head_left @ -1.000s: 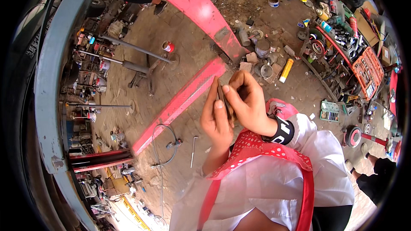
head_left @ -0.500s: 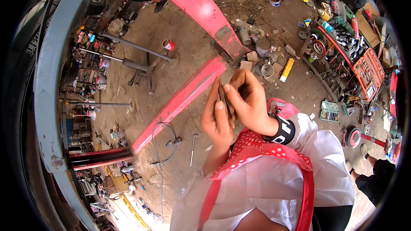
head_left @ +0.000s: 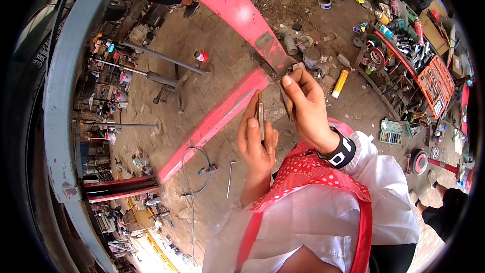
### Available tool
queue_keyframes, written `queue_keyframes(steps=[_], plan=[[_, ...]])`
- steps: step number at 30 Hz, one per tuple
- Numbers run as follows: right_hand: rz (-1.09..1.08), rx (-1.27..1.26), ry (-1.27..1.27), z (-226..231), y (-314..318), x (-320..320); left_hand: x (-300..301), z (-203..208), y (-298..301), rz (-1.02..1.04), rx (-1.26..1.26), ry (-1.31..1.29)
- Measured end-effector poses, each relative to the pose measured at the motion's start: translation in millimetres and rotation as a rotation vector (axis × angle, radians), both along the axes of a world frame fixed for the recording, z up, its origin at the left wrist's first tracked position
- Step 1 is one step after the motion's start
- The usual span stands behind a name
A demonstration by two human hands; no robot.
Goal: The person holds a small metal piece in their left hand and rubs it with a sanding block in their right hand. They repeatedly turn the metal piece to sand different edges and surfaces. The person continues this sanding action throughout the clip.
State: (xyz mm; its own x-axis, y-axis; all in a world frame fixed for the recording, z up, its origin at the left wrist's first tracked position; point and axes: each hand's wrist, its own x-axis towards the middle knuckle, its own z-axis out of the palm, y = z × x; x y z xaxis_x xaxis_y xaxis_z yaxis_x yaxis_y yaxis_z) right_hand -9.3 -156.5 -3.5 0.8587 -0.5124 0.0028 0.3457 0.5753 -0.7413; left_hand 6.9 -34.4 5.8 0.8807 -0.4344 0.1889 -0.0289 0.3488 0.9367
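Observation:
My left hand (head_left: pixel 255 149) is closed on a small flat metal bar (head_left: pixel 261 121), which stands upright between thumb and fingers. To its right, my right hand (head_left: pixel 312 114) pinches a thin dark flat piece (head_left: pixel 287 102); its exact kind does not show. A gap separates the two hands, and both are raised in front of my red polka-dot apron (head_left: pixel 303 174). Beyond them lies a long red metal beam (head_left: pixel 214 121), its far end close to a wider red arm (head_left: pixel 237 7).
A blue-grey post (head_left: pixel 58 121) rises on the left. On the floor are a cable (head_left: pixel 208 162), a thin metal rod (head_left: pixel 230 179), a yellow tube (head_left: pixel 340 84) and cans. An orange socket set (head_left: pixel 435 87) lies among tools at right. Other people's legs show at the edges.
My hands have come apart. The right hand has moved to the right with the dark piece, while the left stays nearly in place and its metal bar is now plainly visible.

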Motion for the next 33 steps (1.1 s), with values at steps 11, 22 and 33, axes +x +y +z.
queue_keyframes(steps=[11,22,33], plan=[[0.159,-0.069,0.014,1,18,-14,-1,-1,-2,0.141,0.148,-0.197],[0.142,-0.078,0.032,3,28,-15,2,-16,9,0.201,0.245,-0.300],[-0.133,-0.427,-0.085,-13,33,-7,-8,-6,6,0.185,0.303,-0.319]])
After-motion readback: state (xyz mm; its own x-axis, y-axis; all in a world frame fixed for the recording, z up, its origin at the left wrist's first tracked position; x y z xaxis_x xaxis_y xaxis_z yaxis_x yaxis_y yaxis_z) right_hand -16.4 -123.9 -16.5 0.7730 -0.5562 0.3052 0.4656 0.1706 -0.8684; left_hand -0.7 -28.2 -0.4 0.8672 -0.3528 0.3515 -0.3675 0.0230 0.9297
